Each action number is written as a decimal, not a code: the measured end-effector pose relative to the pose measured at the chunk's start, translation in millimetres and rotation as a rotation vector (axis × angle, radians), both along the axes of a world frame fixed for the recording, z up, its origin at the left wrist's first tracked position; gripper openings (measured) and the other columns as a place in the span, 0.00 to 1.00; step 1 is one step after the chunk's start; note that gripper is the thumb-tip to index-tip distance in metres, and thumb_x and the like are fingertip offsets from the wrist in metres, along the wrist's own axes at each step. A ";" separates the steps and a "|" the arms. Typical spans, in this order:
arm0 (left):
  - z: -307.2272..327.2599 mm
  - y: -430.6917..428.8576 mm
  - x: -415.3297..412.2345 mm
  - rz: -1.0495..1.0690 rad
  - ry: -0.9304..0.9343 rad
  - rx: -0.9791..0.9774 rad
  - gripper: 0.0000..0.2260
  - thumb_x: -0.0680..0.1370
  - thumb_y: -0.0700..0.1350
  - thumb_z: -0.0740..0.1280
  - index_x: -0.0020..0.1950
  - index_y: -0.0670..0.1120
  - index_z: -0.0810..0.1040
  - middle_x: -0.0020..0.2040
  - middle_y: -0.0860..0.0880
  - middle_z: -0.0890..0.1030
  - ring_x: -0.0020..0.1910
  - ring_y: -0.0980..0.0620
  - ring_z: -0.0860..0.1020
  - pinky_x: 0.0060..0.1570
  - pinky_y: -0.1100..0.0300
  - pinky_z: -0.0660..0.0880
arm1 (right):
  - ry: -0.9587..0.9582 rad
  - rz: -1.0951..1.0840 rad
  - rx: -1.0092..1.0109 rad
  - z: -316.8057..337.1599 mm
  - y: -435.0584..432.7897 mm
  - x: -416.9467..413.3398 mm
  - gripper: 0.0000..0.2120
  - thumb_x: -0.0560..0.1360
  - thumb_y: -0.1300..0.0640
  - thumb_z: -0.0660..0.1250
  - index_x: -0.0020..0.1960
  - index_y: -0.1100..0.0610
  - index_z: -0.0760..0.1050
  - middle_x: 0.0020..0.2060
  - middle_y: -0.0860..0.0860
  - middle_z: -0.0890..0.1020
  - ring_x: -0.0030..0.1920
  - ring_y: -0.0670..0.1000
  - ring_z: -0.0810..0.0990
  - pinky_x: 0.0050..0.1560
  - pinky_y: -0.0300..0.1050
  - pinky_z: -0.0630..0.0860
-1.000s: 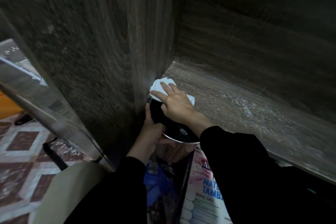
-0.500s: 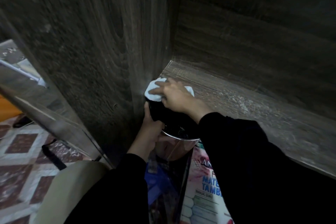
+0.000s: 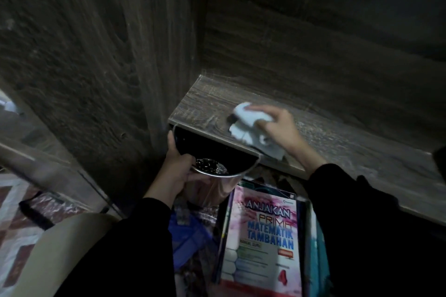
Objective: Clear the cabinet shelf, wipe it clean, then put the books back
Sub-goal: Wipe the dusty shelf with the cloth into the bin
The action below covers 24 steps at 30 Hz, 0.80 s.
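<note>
Dark wood-grain cabinet [image 3: 96,55] fills most of the view, with patterned floor [image 3: 14,229] showing at the lower left, well left of the left hand. Nearest the camera, two black sleeves [image 3: 362,224] reach forward. Between the forearms, below and nearer than both hands, a book [image 3: 263,236] lies cover up, more books [image 3: 316,248] stacked just to its right.

Left hand [image 3: 177,173] grips the rim of a shiny metal bin [image 3: 214,185], thumb up along the outside and fingers curled over the edge. The bin has a dark inside, and its far rim sits tucked under the front edge of the shelf [image 3: 350,152] by the left corner.

Above and right of that hand, the right hand [image 3: 282,130] is on the shelf, fingers curled over a bunched white cloth [image 3: 251,120] and pressing it to the wood. The cloth spreads left of the fingers and trails toward the front edge. Pale specks mark the shelf right of this hand. No books stand on the shelf. Beyond the hand rises the back panel [image 3: 313,43].
</note>
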<state>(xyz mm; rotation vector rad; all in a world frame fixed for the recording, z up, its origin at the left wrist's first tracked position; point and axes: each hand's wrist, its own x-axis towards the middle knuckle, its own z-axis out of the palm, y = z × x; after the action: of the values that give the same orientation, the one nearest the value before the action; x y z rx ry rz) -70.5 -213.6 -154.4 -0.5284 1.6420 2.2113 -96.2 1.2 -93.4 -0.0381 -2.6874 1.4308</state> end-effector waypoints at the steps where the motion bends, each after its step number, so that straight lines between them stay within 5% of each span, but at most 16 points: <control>1: -2.5 0.9 -0.5 -0.006 -0.003 0.004 0.42 0.73 0.23 0.51 0.77 0.60 0.49 0.73 0.48 0.63 0.54 0.36 0.76 0.30 0.40 0.78 | 0.060 -0.148 -0.071 0.1 16.6 5.8 0.21 0.72 0.70 0.61 0.58 0.52 0.80 0.56 0.49 0.80 0.44 0.43 0.79 0.38 0.29 0.75; 3: -6.0 3.6 -1.2 -0.021 0.005 0.007 0.41 0.73 0.23 0.51 0.77 0.59 0.50 0.74 0.47 0.64 0.55 0.33 0.76 0.28 0.40 0.78 | 0.156 -0.445 -0.093 -4.9 52.9 19.9 0.19 0.73 0.69 0.60 0.60 0.58 0.79 0.58 0.53 0.80 0.50 0.44 0.78 0.45 0.26 0.72; 6: -6.9 8.1 -1.9 -0.037 0.019 0.004 0.42 0.72 0.22 0.51 0.76 0.58 0.52 0.74 0.47 0.63 0.52 0.33 0.76 0.27 0.41 0.78 | 0.117 -0.830 0.036 -23.4 105.3 49.6 0.22 0.70 0.55 0.59 0.62 0.54 0.78 0.56 0.60 0.81 0.57 0.60 0.77 0.59 0.49 0.73; 9: -6.2 10.5 -1.8 -0.029 0.024 -0.004 0.42 0.71 0.22 0.50 0.76 0.58 0.52 0.73 0.47 0.64 0.46 0.37 0.76 0.28 0.40 0.78 | -0.099 -0.912 0.285 -38.7 117.4 73.1 0.22 0.75 0.53 0.58 0.68 0.50 0.72 0.64 0.61 0.74 0.64 0.64 0.69 0.64 0.58 0.65; 13: -2.9 14.4 1.1 -0.020 0.019 -0.020 0.41 0.72 0.22 0.50 0.77 0.56 0.50 0.71 0.46 0.65 0.39 0.41 0.76 0.28 0.40 0.77 | -0.195 -0.759 0.530 -49.4 73.4 68.2 0.23 0.80 0.51 0.53 0.75 0.50 0.62 0.75 0.54 0.61 0.72 0.60 0.59 0.68 0.61 0.57; 17: 0.5 16.1 3.3 -0.007 -0.016 -0.012 0.43 0.73 0.22 0.50 0.78 0.58 0.46 0.67 0.47 0.64 0.37 0.40 0.76 0.25 0.44 0.76 | -0.234 -0.575 0.605 -48.9 5.9 49.5 0.34 0.72 0.44 0.39 0.77 0.50 0.55 0.77 0.55 0.56 0.74 0.60 0.55 0.70 0.60 0.57; 20: -2.3 16.0 2.4 -0.003 -0.015 -0.029 0.42 0.73 0.22 0.51 0.78 0.58 0.47 0.67 0.48 0.65 0.39 0.42 0.76 0.24 0.45 0.77 | -0.217 -0.344 0.636 -45.6 -45.5 33.0 0.27 0.79 0.49 0.52 0.77 0.49 0.52 0.77 0.55 0.52 0.76 0.59 0.50 0.72 0.58 0.54; 24: -5.6 14.6 0.0 0.002 0.009 -0.063 0.41 0.73 0.24 0.55 0.78 0.57 0.48 0.72 0.43 0.66 0.48 0.39 0.77 0.25 0.48 0.79 | -0.121 -0.033 0.557 -43.3 -94.1 17.6 0.32 0.74 0.59 0.63 0.76 0.49 0.58 0.77 0.54 0.55 0.75 0.59 0.51 0.72 0.54 0.55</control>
<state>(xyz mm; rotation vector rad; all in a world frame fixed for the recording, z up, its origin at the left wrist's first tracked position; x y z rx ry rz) -70.5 -198.9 -160.0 -0.5381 1.7206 2.1728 -78.5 -92.9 -136.7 -0.1284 -3.0612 0.6463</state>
